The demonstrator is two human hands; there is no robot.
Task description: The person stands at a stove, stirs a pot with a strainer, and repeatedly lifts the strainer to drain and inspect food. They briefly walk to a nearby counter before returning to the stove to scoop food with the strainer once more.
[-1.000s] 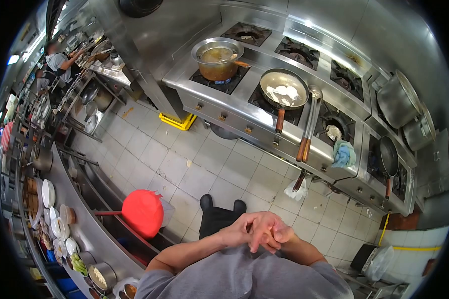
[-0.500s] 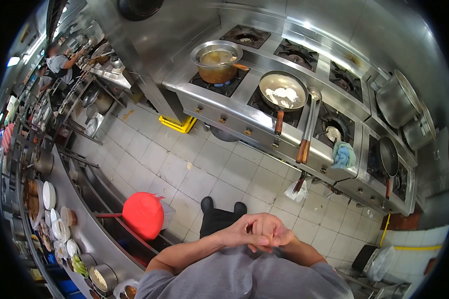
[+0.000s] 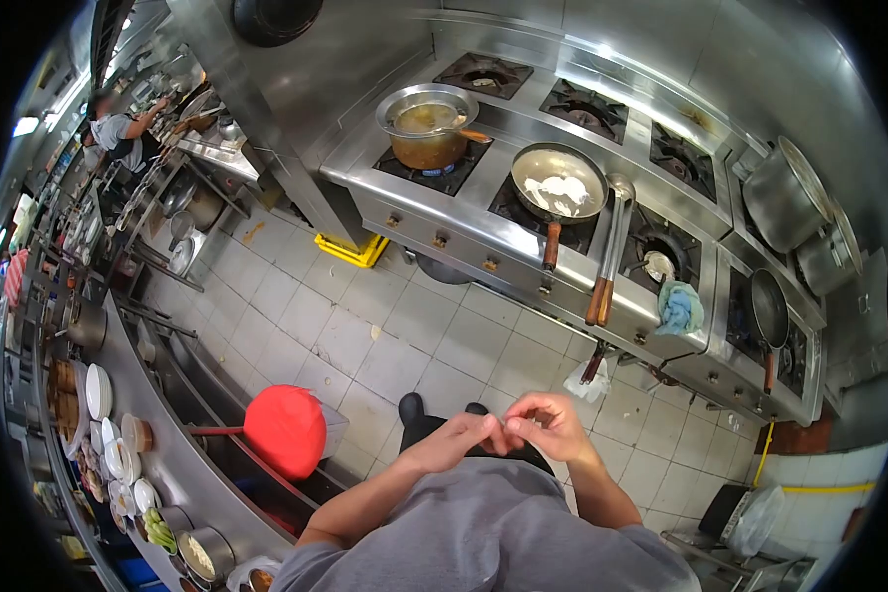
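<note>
Both of my hands are held together in front of my grey shirt, above my dark trousers and shoes. My left hand [image 3: 451, 443] is closed, thumb and fingers pressed together. Close against its fingertips is my right hand [image 3: 548, 425], its fingers curled in toward the thumb in a pinch. Whatever lies between the fingertips, if anything, is too small to make out. Across the floor, a frying pan [image 3: 594, 190] with a wooden handle sits on the stove, white food inside it. Two long-handled ladles [image 3: 617, 242] lie just right of the pan.
A pot [image 3: 430, 148] with a metal bowl on top stands over a blue flame on the stove [image 3: 444, 219]. A blue-green cloth [image 3: 680, 307] hangs at its front edge. Left of me are a red cover [image 3: 284, 432] and a counter with plates [image 3: 99, 392]. People work far left.
My hands were clasped over each other. They have drawn apart to touch only near the fingertips, and the right hand has moved up and outward. The pans stay put.
</note>
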